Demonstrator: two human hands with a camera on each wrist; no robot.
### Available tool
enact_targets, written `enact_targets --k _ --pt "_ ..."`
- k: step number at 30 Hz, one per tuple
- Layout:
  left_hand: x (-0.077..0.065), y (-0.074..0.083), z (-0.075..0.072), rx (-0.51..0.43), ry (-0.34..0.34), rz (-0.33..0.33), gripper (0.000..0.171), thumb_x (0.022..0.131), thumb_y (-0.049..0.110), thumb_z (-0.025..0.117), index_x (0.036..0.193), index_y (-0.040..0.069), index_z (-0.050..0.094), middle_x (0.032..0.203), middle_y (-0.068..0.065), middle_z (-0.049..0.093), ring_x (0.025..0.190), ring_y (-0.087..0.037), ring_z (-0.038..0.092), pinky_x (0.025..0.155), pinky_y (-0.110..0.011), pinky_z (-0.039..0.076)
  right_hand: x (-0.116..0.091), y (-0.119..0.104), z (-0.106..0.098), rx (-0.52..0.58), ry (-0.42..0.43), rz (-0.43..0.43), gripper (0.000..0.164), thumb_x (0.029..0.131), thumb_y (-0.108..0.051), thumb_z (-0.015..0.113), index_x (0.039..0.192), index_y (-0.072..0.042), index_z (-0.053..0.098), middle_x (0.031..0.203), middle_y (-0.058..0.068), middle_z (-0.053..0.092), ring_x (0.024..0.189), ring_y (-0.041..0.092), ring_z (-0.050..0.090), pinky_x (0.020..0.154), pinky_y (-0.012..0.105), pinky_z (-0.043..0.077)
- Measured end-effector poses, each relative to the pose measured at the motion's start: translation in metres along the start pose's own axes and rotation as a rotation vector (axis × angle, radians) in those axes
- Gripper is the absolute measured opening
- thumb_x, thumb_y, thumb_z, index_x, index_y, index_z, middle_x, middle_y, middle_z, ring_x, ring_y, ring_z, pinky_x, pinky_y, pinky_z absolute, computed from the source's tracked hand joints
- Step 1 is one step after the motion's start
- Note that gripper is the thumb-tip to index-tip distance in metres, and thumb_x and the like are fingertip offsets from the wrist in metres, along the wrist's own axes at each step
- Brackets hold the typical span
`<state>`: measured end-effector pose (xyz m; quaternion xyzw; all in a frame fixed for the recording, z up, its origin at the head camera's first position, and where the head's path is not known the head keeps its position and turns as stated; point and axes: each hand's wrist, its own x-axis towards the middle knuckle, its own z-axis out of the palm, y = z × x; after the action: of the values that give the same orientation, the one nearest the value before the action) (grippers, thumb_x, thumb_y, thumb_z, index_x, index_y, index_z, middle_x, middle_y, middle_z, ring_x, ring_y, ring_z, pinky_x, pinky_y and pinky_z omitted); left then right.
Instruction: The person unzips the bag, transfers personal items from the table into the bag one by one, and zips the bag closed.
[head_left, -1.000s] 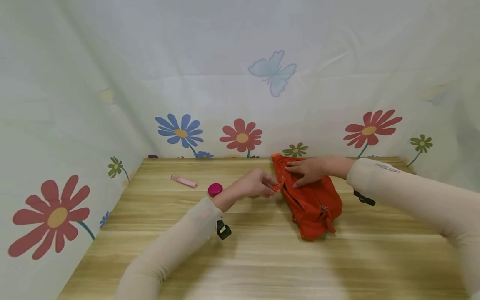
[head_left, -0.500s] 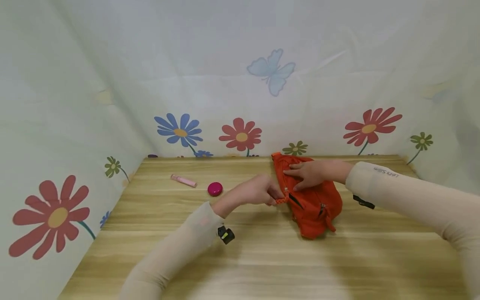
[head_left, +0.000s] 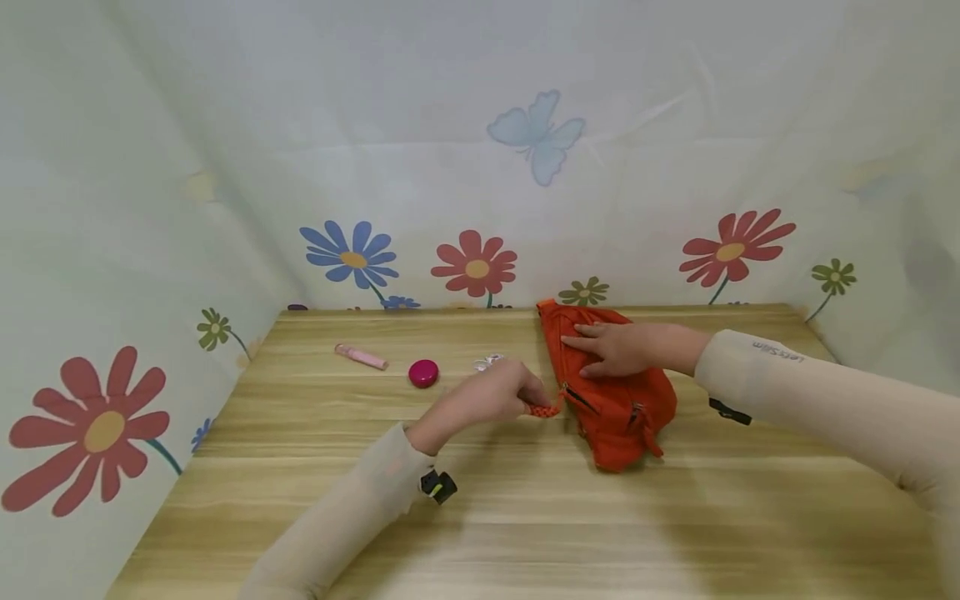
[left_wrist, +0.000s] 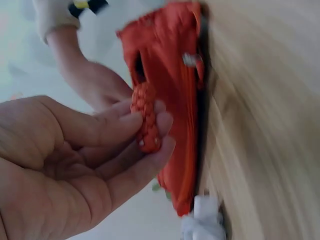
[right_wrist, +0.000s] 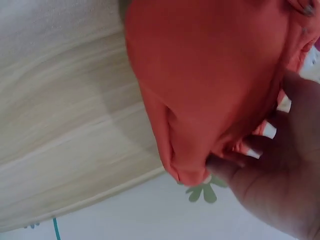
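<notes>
Bag [head_left: 617, 402] slants, long axis running far-left to near-right.

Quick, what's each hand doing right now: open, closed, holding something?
Left hand: closed, pinching the braided pull.
Right hand: open, resting on the orange-red bag.

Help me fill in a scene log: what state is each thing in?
Orange bag: lying on the table
Long zip: partly open
Pocket zip: too small to tell
Braided pull: pinched in the left hand
Right hand: resting on the bag, fingers spread
Pink tube: lying on its side
Magenta case: flat, apparently shut
White item: partly hidden, state unclear
</notes>
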<state>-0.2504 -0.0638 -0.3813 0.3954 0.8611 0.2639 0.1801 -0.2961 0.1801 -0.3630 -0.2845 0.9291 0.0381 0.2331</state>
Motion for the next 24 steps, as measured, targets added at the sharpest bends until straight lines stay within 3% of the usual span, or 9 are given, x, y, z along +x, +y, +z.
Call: enact_targets --k 4,6,12,18,20,24 --pt "-0.01 0.011 0.0 -0.058 -0.093 0.055 0.026 0.089 -0.01 0.068 0.108 0.004 0.08 0.1 -0.004 0.078 0.091 -0.008 0.071 0.078 -0.02 0.056 0.009 -0.007 0.004 -0.045 0.043 0.052 0.068 0.107 -0.044 0.047 0.163 -0.012 0.024 0.165 0.027 0.018 0.149 0.053 0.019 0.118 0.061 0.025" --pt "-0.012 0.014 -0.001 -0.056 -0.097 0.055 0.025 0.09 -0.01 0.068 0.108 0.003 0.079 0.1 -0.005 0.078 0.091 -0.008 0.071 0.079 -0.02 0.056 0.015 -0.008 0.005 -0.061 0.055 0.076 0.067 0.108 -0.044 0.044 0.163 -0.011 0.024 0.164 0.029 0.018 0.148 0.055 0.019 0.12 0.06 0.022" --pt "-0.009 0.004 -0.007 -0.003 -0.015 0.014 0.028 0.091 -0.012 0.065 0.107 0.005 0.08 0.098 -0.003 0.077 0.088 -0.011 0.071 0.08 -0.024 0.057 0.027 -0.004 0.007 -0.061 0.069 0.123 0.066 0.11 -0.042 0.038 0.162 -0.006 0.02 0.163 0.031 0.018 0.15 0.051 0.017 0.122 0.059 0.014" --pt "-0.014 0.016 0.004 0.032 -0.169 0.146 0.025 0.089 -0.006 0.072 0.111 0.003 0.078 0.104 -0.006 0.077 0.095 -0.007 0.07 0.081 -0.017 0.054 0.03 -0.003 0.006 -0.07 0.059 0.114 0.066 0.111 -0.042 0.037 0.163 -0.006 0.019 0.163 0.032 0.017 0.15 0.051 0.015 0.122 0.059 0.014" --pt "-0.015 0.02 0.006 0.059 -0.182 0.168 0.025 0.089 -0.006 0.072 0.111 0.003 0.079 0.106 -0.005 0.077 0.097 -0.005 0.069 0.081 -0.015 0.053 0.03 -0.004 0.006 -0.056 0.066 0.124 0.066 0.11 -0.043 0.037 0.163 -0.007 0.018 0.163 0.033 0.015 0.15 0.052 0.014 0.121 0.06 0.016" --pt "-0.015 0.019 0.007 0.088 -0.147 0.127 0.03 0.088 -0.011 0.069 0.112 0.005 0.079 0.106 -0.003 0.077 0.094 -0.001 0.065 0.078 -0.015 0.052 0.028 -0.004 0.008 0.01 0.083 0.133 0.067 0.11 -0.044 0.038 0.163 -0.009 0.017 0.164 0.033 0.012 0.149 0.054 0.012 0.12 0.062 0.019"
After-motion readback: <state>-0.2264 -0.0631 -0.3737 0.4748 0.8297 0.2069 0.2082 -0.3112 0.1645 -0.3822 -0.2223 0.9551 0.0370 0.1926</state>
